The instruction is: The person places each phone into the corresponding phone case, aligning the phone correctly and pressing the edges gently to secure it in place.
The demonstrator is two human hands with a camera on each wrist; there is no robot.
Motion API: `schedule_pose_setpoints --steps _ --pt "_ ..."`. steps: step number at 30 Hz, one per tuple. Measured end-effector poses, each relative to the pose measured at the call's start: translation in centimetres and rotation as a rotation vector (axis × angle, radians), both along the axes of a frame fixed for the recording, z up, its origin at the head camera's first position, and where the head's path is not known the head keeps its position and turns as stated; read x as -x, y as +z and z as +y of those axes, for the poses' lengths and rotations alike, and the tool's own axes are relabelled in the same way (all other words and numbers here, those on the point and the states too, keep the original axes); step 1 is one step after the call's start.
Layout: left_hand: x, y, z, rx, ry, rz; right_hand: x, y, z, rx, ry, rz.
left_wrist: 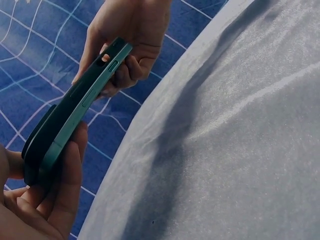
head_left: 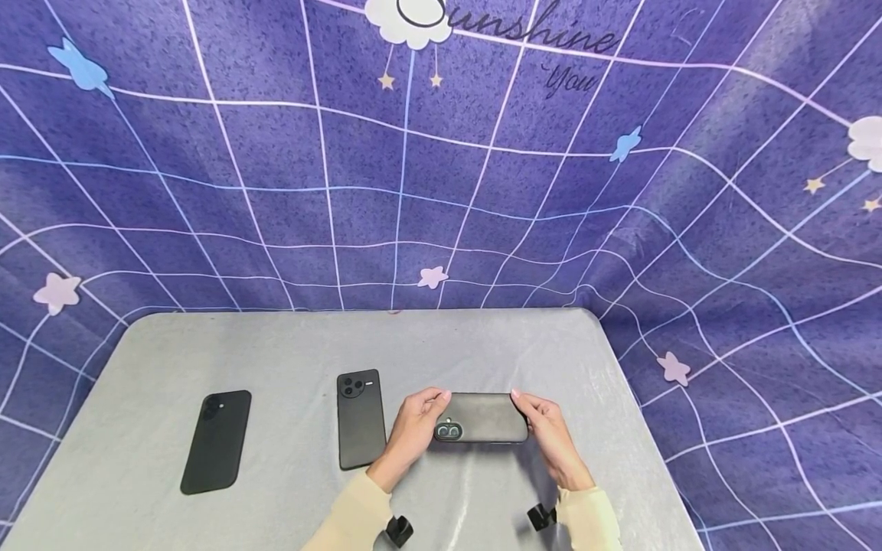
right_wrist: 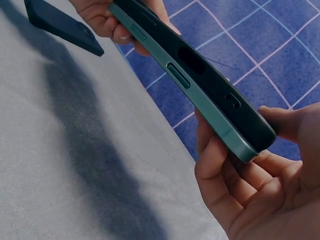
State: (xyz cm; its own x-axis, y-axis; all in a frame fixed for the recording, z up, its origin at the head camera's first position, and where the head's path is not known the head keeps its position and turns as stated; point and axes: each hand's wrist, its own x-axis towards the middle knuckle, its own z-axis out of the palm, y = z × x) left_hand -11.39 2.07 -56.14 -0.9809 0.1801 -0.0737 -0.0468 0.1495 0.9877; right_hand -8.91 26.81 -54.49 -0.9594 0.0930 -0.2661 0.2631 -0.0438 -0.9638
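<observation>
A green-edged smartphone (right_wrist: 165,67) and a dark phone case (head_left: 485,413) are held sideways above the table, camera end to the left. In both wrist views the green side lies outside the case wall, with the case's cutouts (right_wrist: 191,61) beside the phone's buttons. My left hand (head_left: 416,423) grips the camera end, thumb on the case back and fingers curled beneath. At the other end my right hand (head_left: 549,432) pinches the corner, its thumb against the case and its fingers (right_wrist: 215,165) under the phone.
Left of my hands, a black phone (head_left: 361,428) with a round camera bump lies on the grey-covered table (head_left: 289,505). Another black phone (head_left: 217,442) lies farther left. A purple grid-patterned cloth (head_left: 358,214) hangs behind the table and to the sides.
</observation>
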Motion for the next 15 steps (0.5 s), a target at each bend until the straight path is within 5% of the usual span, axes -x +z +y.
schedule_pose_setpoints --steps 15 --pt "-0.14 0.53 -0.17 -0.011 0.005 -0.014 0.13 -0.01 0.20 -0.010 0.024 0.002"
